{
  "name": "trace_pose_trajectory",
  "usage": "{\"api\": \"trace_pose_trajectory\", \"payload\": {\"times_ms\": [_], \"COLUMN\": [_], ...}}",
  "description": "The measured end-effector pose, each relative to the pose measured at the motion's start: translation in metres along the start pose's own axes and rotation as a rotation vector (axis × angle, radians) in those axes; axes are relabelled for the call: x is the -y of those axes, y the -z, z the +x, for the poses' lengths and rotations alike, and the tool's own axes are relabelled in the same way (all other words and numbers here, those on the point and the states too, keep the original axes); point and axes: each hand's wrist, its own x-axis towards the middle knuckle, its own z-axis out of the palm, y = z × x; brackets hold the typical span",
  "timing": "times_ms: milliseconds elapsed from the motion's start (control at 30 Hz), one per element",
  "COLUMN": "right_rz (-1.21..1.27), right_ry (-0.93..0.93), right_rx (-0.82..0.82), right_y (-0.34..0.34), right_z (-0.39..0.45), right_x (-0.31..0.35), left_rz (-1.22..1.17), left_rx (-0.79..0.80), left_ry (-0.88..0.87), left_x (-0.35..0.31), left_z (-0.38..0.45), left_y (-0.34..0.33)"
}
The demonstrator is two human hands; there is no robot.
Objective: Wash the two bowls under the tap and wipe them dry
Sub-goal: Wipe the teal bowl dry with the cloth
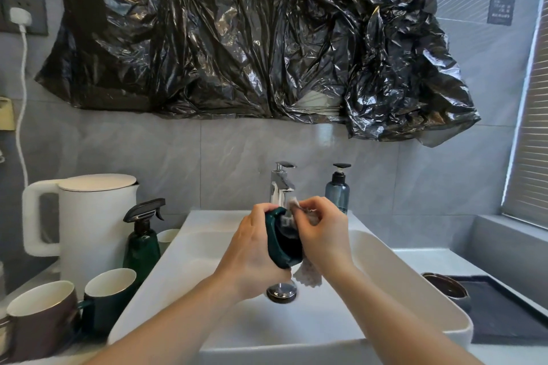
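Observation:
My left hand (252, 246) grips a dark green bowl (281, 241) on its side above the white sink (207, 261), its opening turned to the right. My right hand (323, 228) holds a pale cloth (308, 275) against the bowl's opening; the cloth's lower end hangs below the bowl. Both are just in front of the chrome tap (281, 184); I see no water running. A brown bowl (447, 287) sits on a dark mat (504, 311) on the counter at the right.
A white kettle (92, 216), a green spray bottle (142, 240), a green mug (108, 296) and a brown mug (41, 320) crowd the left counter. A blue pump bottle (338, 190) stands right of the tap. The drain plug (281, 292) lies below my hands. Black plastic sheet hangs above.

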Motion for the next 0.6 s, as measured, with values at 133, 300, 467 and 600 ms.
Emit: {"api": "trace_pose_trajectory", "payload": {"times_ms": [133, 300, 467, 600], "right_rz": [-0.047, -0.168, -0.173, -0.065], "right_ry": [-0.246, -0.366, -0.399, -0.445], "right_rx": [0.015, 0.205, 0.622, 0.492], "right_y": [0.004, 0.022, 0.034, 0.046], "right_z": [0.004, -0.009, -0.036, -0.034], "right_x": [-0.011, -0.010, 0.000, -0.005], "left_rz": [0.052, 0.050, -0.024, -0.045], "left_rx": [0.003, -0.027, -0.088, -0.086], "left_ry": [-0.042, -0.030, 0.073, 0.135], "left_x": [0.007, 0.007, 0.004, -0.002], "left_z": [0.000, 0.002, 0.002, -0.001], "left_y": [0.001, 0.001, 0.004, 0.004]}}
